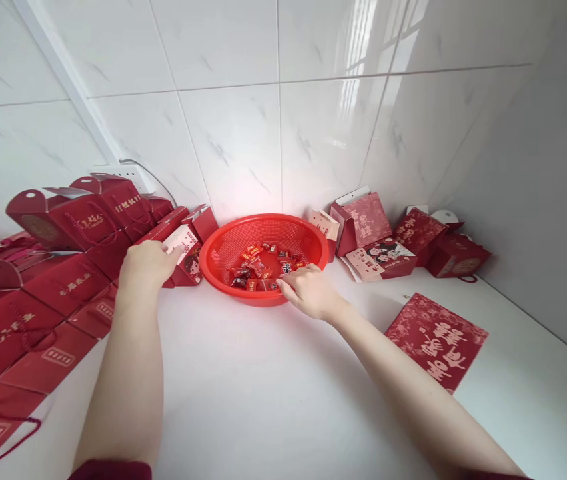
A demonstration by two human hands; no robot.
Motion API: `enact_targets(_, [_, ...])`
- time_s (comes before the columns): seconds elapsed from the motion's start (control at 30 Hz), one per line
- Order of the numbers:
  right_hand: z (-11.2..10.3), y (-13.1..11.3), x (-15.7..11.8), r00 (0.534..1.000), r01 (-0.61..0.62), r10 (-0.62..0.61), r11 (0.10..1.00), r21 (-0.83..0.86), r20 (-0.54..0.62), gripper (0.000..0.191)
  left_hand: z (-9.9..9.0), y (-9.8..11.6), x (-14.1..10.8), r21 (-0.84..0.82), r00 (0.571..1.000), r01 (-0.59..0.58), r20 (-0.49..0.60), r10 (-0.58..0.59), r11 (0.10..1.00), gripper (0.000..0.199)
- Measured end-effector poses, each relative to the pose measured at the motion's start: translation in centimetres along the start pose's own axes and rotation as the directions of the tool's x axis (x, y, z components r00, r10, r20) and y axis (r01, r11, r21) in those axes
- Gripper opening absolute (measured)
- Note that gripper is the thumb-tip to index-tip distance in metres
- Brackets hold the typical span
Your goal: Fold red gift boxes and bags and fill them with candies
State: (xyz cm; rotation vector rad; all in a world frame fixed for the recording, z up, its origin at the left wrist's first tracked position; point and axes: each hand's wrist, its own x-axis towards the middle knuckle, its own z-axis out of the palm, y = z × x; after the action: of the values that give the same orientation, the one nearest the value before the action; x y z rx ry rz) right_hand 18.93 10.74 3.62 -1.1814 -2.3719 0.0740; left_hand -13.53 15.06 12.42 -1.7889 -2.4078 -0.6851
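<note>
My left hand (pixel 147 264) is at a red candy gift box with a pale pink printed panel (pixel 181 241), left of the basket. Its thumb lies on the panel and the fingers curl out of sight, closed on the box. A round red plastic basket (pixel 223 287) with mesh sides stands against the wall, holding several small wrapped candies (pixel 256 267). Over the basket's front right rim, my right hand (pixel 312 292) has its fingers curled together beside the candies. What they pinch, if anything, is hidden.
Stacked red gift boxes (pixel 63 283) with rope handles fill the left side. More boxes (pixel 380 257) stand at the back right along the tiled wall. A flat red box (pixel 438 340) with pale lettering lies at right. Behind the stack is a power strip (pixel 136 177) with a cable.
</note>
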Motion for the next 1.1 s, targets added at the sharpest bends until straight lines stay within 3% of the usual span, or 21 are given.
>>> enact_targets(0.07, [-0.3,0.0,0.1,1.0,0.007,-0.007,1.0,0.028,-0.004,0.046,-0.1,2.6,-1.6,-0.016,0.985,-0.174,-0.009,0.174,0.985,0.042])
enact_targets(0.13, [-0.9,0.3,0.2,1.0,0.029,-0.029,0.997,0.073,-0.001,0.037,0.9,5.5,-3.5,-0.1,0.93,-0.356,0.064,0.363,0.929,0.039])
enact_targets(0.2, [-1.9,1.1,0.4,0.999,0.043,-0.043,0.991,0.123,-0.008,0.024,2.6,8.2,-5.3,-0.229,0.798,-0.508,0.237,0.554,0.83,0.041])
enact_targets(0.27, [-3.5,2.3,0.2,0.999,0.016,-0.011,0.988,0.155,-0.036,0.019,4.3,10.0,-6.7,-0.295,0.656,-0.569,0.4,0.64,0.767,0.042])
enact_targets(0.33, [-5.8,3.8,-0.6,0.995,-0.047,0.06,0.985,0.165,-0.075,0.02,5.6,10.9,-7.5,-0.293,0.604,-0.583,0.467,0.645,0.758,0.048])
enact_targets(0.43, [-10.0,6.1,-3.1,0.978,-0.174,0.191,0.969,0.177,-0.08,0.021,6.3,11.1,-7.7,-0.252,0.628,-0.585,0.461,0.627,0.771,0.053])
enact_targets(0.47, [-11.4,6.8,-4.2,0.957,-0.274,0.287,0.943,0.189,-0.046,0.021,6.3,11.0,-7.6,-0.24,0.636,-0.585,0.457,0.622,0.775,0.052])
enact_targets(0.53, [-13.8,8.2,-6.5,0.887,-0.46,0.461,0.872,0.167,0.031,0.025,6.3,11.0,-7.4,-0.226,0.643,-0.582,0.459,0.613,0.781,0.052])
enact_targets(0.6, [-15.3,9.9,-8.6,0.782,-0.619,0.607,0.782,0.073,0.139,0.027,6.3,11.2,-7.2,-0.221,0.646,-0.574,0.469,0.602,0.788,0.049])
enact_targets(0.7, [-15.8,12.9,-11.0,0.612,-0.76,0.753,0.645,-0.085,0.242,0.03,6.6,11.4,-7.0,-0.209,0.651,-0.563,0.485,0.584,0.8,0.047])
enact_targets(0.87, [-14.0,17.2,-12.9,0.454,-0.839,0.792,0.534,-0.101,0.409,0.017,6.8,11.5,-7.1,-0.171,0.663,-0.564,0.49,0.566,0.808,0.049])
enact_targets(0.97, [-13.0,18.2,-13.2,0.434,-0.853,0.753,0.521,-0.043,0.495,0.017,6.8,11.4,-7.1,-0.156,0.667,-0.568,0.488,0.563,0.808,0.051])
enact_targets(1.1, [-12.6,18.8,-13.4,0.471,-0.841,0.723,0.54,0.01,0.505,0.021,6.8,11.5,-7.2,-0.152,0.67,-0.564,0.491,0.557,0.812,0.051])
